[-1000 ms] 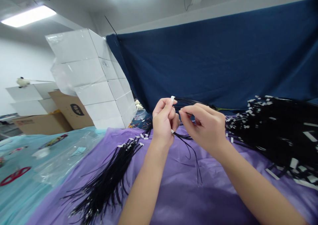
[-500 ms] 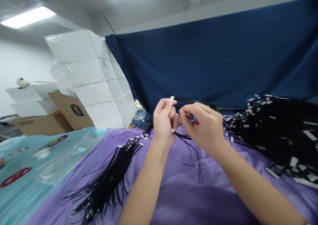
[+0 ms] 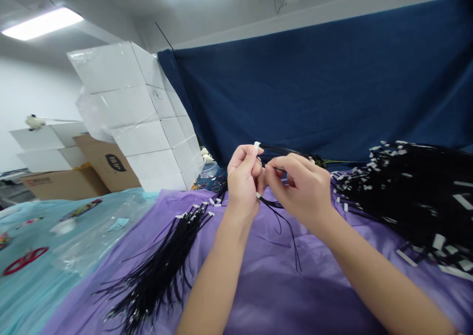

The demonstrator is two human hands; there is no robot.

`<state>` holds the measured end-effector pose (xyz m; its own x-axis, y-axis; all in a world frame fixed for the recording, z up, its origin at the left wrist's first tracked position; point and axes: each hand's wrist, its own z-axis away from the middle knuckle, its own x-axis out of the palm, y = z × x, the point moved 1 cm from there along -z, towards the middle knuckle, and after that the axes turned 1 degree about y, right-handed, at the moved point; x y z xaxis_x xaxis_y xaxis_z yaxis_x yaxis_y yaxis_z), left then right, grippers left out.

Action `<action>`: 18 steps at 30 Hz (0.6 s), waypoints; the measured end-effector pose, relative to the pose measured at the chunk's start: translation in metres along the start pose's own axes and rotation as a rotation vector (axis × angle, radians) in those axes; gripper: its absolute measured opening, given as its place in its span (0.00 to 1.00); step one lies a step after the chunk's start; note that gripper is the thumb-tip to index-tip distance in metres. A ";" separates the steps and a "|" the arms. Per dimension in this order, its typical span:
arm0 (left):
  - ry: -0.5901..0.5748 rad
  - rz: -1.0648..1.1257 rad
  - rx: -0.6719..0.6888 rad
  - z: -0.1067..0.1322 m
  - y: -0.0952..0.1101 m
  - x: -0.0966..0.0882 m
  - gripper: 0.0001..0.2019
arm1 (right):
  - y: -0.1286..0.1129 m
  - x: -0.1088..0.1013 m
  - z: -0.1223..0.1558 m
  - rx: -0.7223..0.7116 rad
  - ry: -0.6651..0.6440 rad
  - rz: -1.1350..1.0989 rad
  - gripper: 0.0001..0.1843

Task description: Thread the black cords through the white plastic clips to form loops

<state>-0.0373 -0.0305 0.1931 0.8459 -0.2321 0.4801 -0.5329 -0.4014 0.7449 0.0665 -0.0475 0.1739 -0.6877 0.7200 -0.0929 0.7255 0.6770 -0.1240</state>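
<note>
My left hand (image 3: 243, 180) is closed on a small white connector (image 3: 256, 145) whose tip sticks up above the thumb; thin black wires (image 3: 286, 226) trail down from the fist onto the purple sheet (image 3: 266, 281). My right hand (image 3: 301, 187) pinches a thin black wire (image 3: 275, 168) right beside the left fingers, the two hands touching. A bundle of finished black wires (image 3: 162, 263) with white ends lies on the sheet at my lower left. A large heap of black wires with white connectors (image 3: 414, 192) lies at the right.
A dark blue cloth (image 3: 325, 83) hangs behind the table. Stacked white boxes (image 3: 136, 118) and brown cartons (image 3: 103, 165) stand at the left. A light blue sheet (image 3: 33, 276) with clear plastic bags (image 3: 99, 231) and small items covers the left side.
Almost nothing has changed; my hands stay together at the same spot, with only slight finger movement on the wire.
</note>
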 end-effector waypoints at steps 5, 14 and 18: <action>0.004 -0.041 0.019 0.001 0.002 0.001 0.10 | -0.001 0.004 0.004 0.006 -0.020 -0.018 0.09; 0.009 -0.048 0.013 0.003 0.002 0.003 0.09 | -0.003 0.004 0.005 0.004 0.028 0.001 0.08; 0.008 -0.043 -0.006 0.005 0.001 0.003 0.09 | -0.005 0.003 0.004 0.003 0.031 0.018 0.08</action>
<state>-0.0355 -0.0357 0.1936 0.8677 -0.2077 0.4515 -0.4965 -0.4057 0.7674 0.0608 -0.0492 0.1699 -0.6734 0.7365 -0.0646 0.7376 0.6635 -0.1251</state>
